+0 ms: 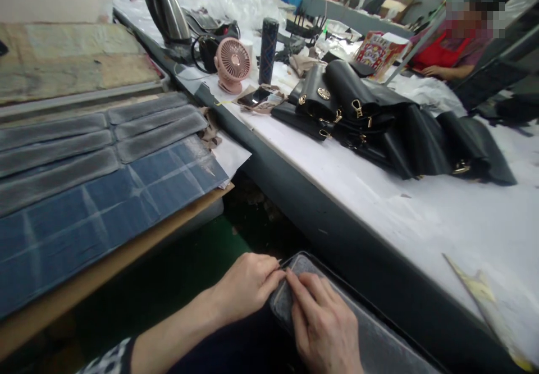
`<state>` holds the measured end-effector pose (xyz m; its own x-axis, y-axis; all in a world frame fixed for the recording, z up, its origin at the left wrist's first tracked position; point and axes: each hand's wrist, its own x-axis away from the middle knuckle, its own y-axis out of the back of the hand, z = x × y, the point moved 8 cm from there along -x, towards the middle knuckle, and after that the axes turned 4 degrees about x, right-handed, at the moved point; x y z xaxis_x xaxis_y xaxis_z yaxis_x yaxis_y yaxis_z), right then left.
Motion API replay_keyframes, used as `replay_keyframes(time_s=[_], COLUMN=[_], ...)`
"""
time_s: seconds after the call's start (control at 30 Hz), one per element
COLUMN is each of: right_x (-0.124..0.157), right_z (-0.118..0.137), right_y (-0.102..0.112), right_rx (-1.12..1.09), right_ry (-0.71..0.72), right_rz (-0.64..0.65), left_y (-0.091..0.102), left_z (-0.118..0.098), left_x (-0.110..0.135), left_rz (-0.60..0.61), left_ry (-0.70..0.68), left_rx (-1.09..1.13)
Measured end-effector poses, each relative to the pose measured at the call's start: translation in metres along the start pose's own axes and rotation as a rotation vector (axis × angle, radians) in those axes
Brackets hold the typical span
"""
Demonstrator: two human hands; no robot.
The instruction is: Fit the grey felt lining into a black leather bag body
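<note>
A long grey panel [379, 334] with rounded corners and a dark rim lies at the bottom, along the table's edge. At its near corner my left hand [246, 284] is closed, thumb and forefinger pinching the dark rim. My right hand [326, 320] bends over the panel, its fingertips pressed together at the same rim and almost touching the left fingertips. Whatever thin edge lies between the fingers is mostly hidden.
Several grey strips [59, 152] lie on a blue board [126, 194] at left. Black leather bag pieces [357, 104] with gold fittings are heaped on the white table [320, 166], near a pink fan [233, 62] and a kettle [168, 14]. A person [450, 54] sits far right.
</note>
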<state>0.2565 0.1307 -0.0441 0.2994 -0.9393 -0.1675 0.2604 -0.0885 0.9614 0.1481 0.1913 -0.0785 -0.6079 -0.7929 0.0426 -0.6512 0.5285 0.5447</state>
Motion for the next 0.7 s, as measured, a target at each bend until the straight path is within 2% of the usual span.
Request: replay_keyframes(time_s=[0.17,0.33,0.53,0.7], right_x=[-0.001,0.001,0.001,-0.001], right_z=[0.004,0.001,-0.012,-0.022], right_y=[0.005,0.001,-0.002,-0.003], right_rx=[-0.026,-0.082,-0.199,-0.296], right_ry=[-0.022,-0.070,-0.144,-0.217], right_rz=[-0.042,-0.009,0.038,0.044], left_y=[-0.004,-0.004,-0.017,-0.014], left_z=[-0.001,-0.003,-0.015,-0.021], left_x=[0.008,0.013,0.009,0.007], left_rz=[-0.010,-0.026,0.055,0.055], left_ry=[-0.046,-0.021,-0.067,-0.072], left_rx=[-0.068,-0.082,-0.215,-0.122])
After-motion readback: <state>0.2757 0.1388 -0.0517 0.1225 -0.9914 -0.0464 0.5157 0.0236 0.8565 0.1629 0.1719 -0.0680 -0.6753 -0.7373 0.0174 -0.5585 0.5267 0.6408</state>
